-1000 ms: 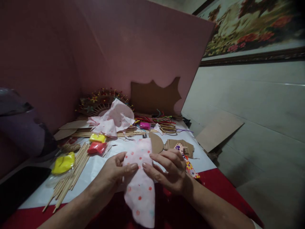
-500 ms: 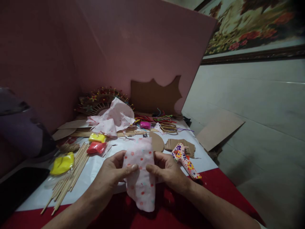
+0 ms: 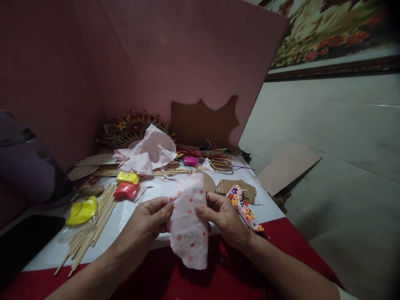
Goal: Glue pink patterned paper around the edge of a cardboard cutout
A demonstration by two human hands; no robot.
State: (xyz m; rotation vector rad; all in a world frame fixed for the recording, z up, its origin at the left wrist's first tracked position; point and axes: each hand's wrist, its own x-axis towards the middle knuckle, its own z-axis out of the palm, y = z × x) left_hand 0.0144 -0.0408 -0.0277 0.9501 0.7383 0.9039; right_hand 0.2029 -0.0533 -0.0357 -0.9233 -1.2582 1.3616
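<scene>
A piece of white fabric (image 3: pixel 189 233) with small red and teal motifs hangs between my two hands over the table's front part. My left hand (image 3: pixel 151 216) pinches its left edge, thumb in front and fingers behind. On the opposite edge, my right hand (image 3: pixel 223 216) grips it the same way, with the thumb lying on the front. Whatever is behind the fabric is hidden. Close to my right hand lies a flower-patterned, fabric-covered shape (image 3: pixel 245 208), near a torn piece of corrugated cardboard (image 3: pixel 250 191).
Wooden sticks (image 3: pixel 93 227) lie at left beside a yellow clay packet (image 3: pixel 81 211) and a red packet (image 3: pixel 126 190). Crumpled patterned fabric (image 3: pixel 140 160) sits behind, near scissors (image 3: pixel 221 165). A black flat object (image 3: pixel 29 241) occupies the left edge. Jagged brown cardboard (image 3: pixel 203 123) leans at the back.
The fabric has shifted slightly right and up with both hands. My left thumb has drawn back toward the fabric's left edge.
</scene>
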